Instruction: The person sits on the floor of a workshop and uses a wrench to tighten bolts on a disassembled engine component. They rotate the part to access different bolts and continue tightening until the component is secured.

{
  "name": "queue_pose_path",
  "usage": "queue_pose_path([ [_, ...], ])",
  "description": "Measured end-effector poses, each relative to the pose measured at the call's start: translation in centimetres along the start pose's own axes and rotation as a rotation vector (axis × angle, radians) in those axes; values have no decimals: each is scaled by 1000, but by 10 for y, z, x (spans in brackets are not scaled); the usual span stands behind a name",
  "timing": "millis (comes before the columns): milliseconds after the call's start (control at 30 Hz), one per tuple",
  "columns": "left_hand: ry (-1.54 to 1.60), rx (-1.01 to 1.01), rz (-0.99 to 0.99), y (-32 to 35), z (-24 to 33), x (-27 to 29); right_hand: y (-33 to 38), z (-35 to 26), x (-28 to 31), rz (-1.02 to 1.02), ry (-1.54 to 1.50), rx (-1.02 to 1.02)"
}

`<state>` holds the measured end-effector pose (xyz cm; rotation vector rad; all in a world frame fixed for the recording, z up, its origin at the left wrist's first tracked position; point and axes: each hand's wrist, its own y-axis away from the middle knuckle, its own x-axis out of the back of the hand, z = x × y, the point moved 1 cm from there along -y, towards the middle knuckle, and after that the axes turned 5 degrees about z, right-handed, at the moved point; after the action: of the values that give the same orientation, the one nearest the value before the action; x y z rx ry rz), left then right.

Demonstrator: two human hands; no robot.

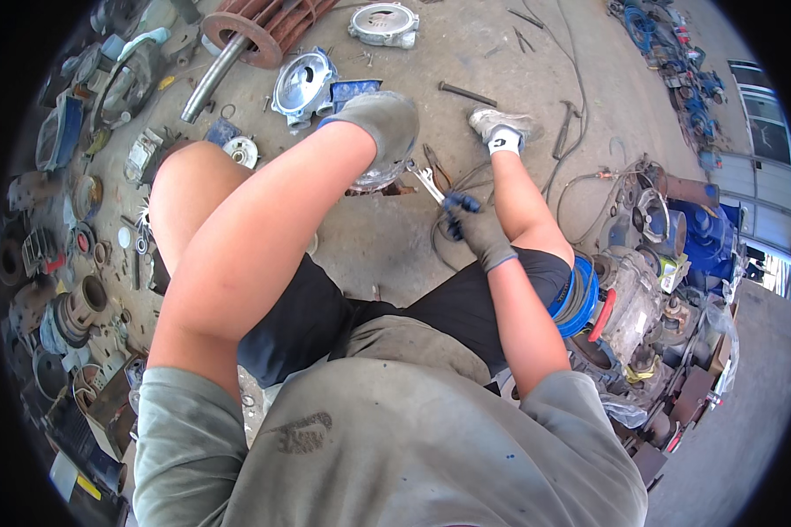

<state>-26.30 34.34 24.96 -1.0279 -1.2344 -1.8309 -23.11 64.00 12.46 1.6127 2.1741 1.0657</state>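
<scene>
My right hand [483, 234], in a grey and dark blue work glove, is closed around a metal wrench [427, 183]. The wrench's head points up and left toward a round metal part [380, 178] on the floor between my feet. Over that part reaches my left hand [380, 123], in a grey glove. Its fingers are turned away and hidden, so their grip does not show. Just beyond the left glove are a blue-edged metal housing [304, 85] and a blue piece [355, 89]. A pair of pliers [437, 167] lies beside the wrench.
A hammer [564, 130], a steel bar [468, 94] and cables lie near my right foot [501, 128]. A rusty rotor with a shaft [209, 81] and another metal housing [384, 24] sit farther off. Machine parts crowd the left; a blue coil [578, 299] stands beside my right thigh.
</scene>
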Motion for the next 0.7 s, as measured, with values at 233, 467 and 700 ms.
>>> queue_pose_path([
  [233, 14, 25, -33, 6, 5, 9, 38, 10, -75, -281, -11, -13],
  [467, 74, 49, 35, 11, 3, 6, 58, -6, -28, -407, -338, -104],
  [700, 14, 75, 2, 10, 9, 13, 20, -7, 9, 13, 389, 123],
])
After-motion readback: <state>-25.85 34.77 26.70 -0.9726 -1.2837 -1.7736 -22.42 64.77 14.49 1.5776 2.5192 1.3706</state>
